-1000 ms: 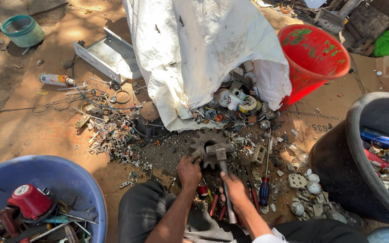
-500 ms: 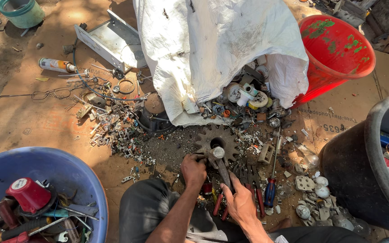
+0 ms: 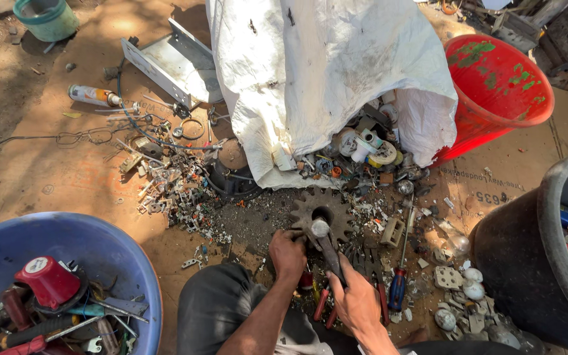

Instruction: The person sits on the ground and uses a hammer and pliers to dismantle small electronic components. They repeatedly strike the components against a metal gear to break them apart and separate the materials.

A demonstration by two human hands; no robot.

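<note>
Rusty and toothed, the gear (image 3: 321,212) lay flat on the ground before the white sack (image 3: 336,79). The right hand (image 3: 356,302) gripped a hammer (image 3: 323,243), head resting at the gear's hub; the left hand (image 3: 288,253) curled closed just beside it. Scrap lay scattered around, unsorted.

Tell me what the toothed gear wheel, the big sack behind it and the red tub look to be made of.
Gear wheel: likely iron or steel, dark, dull and rusty-looking, with thick cut teeth.
Sack: seemingly woven plastic, white and soiled, creased in stiff folds.
Red tub: probably moulded plastic, smooth and evenly red, with green smears inside.
The hammer in the right hand has a grey metal head; its handle material is unclear.
</note>
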